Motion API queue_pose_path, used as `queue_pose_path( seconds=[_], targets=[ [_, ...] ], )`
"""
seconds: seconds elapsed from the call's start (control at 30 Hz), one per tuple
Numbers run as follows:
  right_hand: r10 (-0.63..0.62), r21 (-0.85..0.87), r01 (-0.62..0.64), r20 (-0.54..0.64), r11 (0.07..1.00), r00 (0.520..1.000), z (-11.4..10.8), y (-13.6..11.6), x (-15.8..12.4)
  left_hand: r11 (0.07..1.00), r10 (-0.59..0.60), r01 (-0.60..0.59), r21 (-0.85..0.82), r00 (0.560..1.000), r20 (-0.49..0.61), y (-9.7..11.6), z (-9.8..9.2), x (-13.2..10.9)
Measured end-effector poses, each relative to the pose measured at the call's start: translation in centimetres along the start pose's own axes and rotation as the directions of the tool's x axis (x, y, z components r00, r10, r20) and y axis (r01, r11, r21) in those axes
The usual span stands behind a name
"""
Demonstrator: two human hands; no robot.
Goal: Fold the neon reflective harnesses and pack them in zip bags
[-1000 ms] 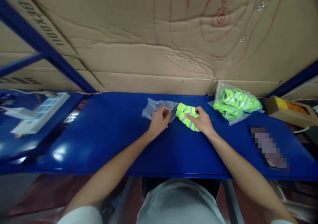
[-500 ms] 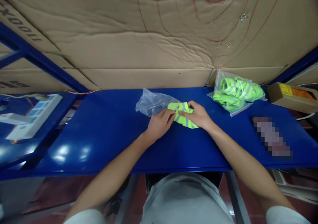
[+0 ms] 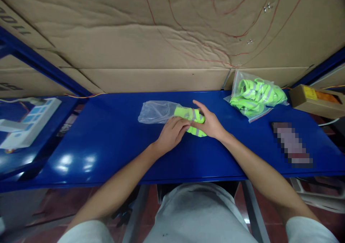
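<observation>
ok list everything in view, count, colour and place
bundle: 1, lime and grey, centre
clear bag: 1, transparent, around part of bundle
filled bag: 1, clear and lime, back right
box: 1, brown, far right
pixelated item: 1, colour obscured, right
table: 1, blue, underneath
posts: 2, blue, left and right
cardboard: count unclear, brown, behind
white unit: 1, white and blue, left
wires: several, mixed, back
legs: 2, grey, below
floor: 1, reddish, below
shirt: 1, pale, bottom
left hand: 1, bare, at clear bag
right hand: 1, bare, at bundle
</observation>
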State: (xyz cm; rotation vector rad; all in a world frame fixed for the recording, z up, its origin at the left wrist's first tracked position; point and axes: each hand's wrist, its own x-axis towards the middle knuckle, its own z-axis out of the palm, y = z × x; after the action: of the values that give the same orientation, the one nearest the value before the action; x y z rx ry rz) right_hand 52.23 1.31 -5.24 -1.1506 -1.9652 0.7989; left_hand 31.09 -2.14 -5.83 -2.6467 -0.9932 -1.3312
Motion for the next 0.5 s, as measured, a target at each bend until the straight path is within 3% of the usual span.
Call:
queue_pose_path(
  seconds=[0.1, 0.2, 0.37, 0.43, 0.5],
  targets=[
    [-0.043, -0.116, 0.050, 0.063, 0.992, 0.997, 0.3, -0.9, -0.4, 0.994, -0.080, 0.080, 0.080, 0.997, -0.004, 0.1, 0.2, 0.0],
    [-0.038, -0.128, 0.038, 0.002, 0.991, 0.999, 0.8, -1.4, -0.4, 0.979, -0.152, 0.153, 0.131, 0.988, -0.012, 0.1, 0.1, 0.2],
    [0.084, 0.173, -0.045, -0.229, 0.984, 0.970, 0.9, -0.1, 0.7, 0.987, -0.101, 0.089, 0.137, 0.991, 0.082, 0.6, 0.3, 0.3],
    [0.149, 0.266, -0.074, -0.275, 0.961, 0.950, 0.8, 0.5, 1.2, 0.991, -0.123, 0.118, 0.063, 0.988, 0.092, 0.9, 0.7, 0.1],
    [0.187, 0.349, -0.080, -0.285, 0.934, 0.940, 0.9, 0.6, 1.4, 0.976, -0.205, 0.207, -0.064, 0.978, 0.034, 1.0, 1.1, 0.0]
  ],
)
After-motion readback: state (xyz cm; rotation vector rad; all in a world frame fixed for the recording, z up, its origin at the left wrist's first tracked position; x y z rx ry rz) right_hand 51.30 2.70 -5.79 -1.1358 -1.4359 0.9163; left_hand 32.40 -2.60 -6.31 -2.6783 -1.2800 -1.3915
